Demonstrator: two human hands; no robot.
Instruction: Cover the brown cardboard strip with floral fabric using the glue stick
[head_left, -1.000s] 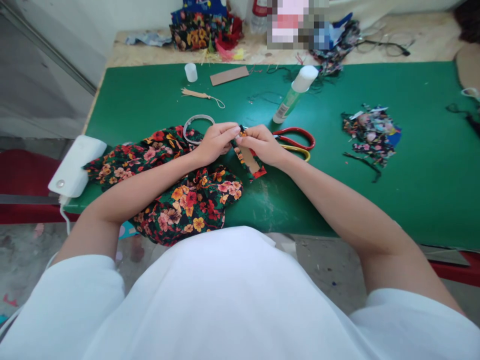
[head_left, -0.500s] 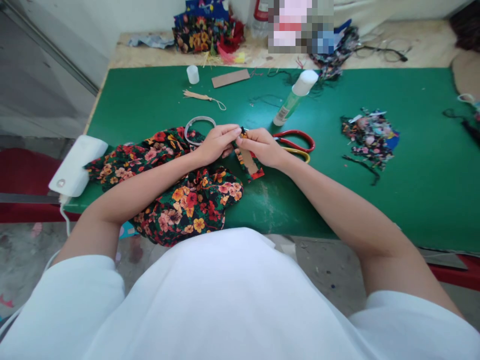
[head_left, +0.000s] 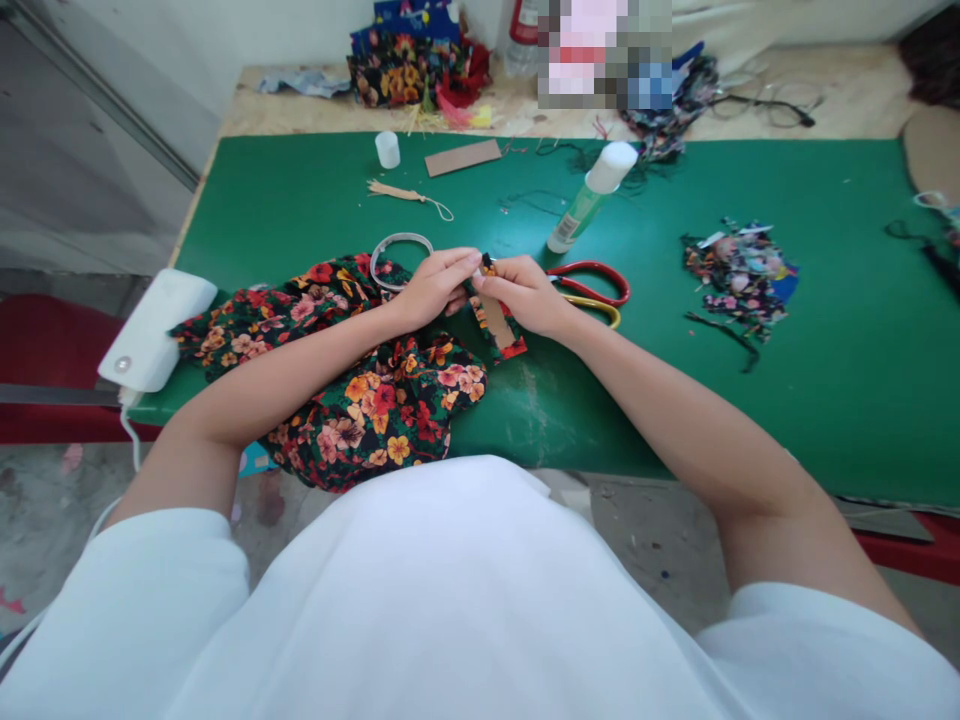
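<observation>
Both my hands meet over the green mat, fingers closed on a small cardboard strip edged with floral fabric (head_left: 496, 325). My left hand (head_left: 437, 285) pinches its top end from the left. My right hand (head_left: 525, 290) grips the same end from the right, thumb on top. The strip's lower end hangs free, bare cardboard showing inside the folded fabric border. Fingertips hide the top end. Beneath my left forearm lies a crumpled floral cloth (head_left: 382, 400). Red-and-yellow-handled scissors (head_left: 600, 285) lie just right of my right hand, their blades mostly hidden.
A glue stick (head_left: 589, 200) stands behind the scissors, its white cap (head_left: 388, 150) possibly the cylinder further left. Beyond are a cardboard strip (head_left: 463, 158), a tassel (head_left: 409, 195) and a tape ring (head_left: 390, 243). Fabric scraps (head_left: 739, 270) lie right; a white power device (head_left: 157, 330) sits left.
Almost nothing differs. Both hands keep their hold on the fabric-edged strip, whose lower end has shifted very slightly left.
</observation>
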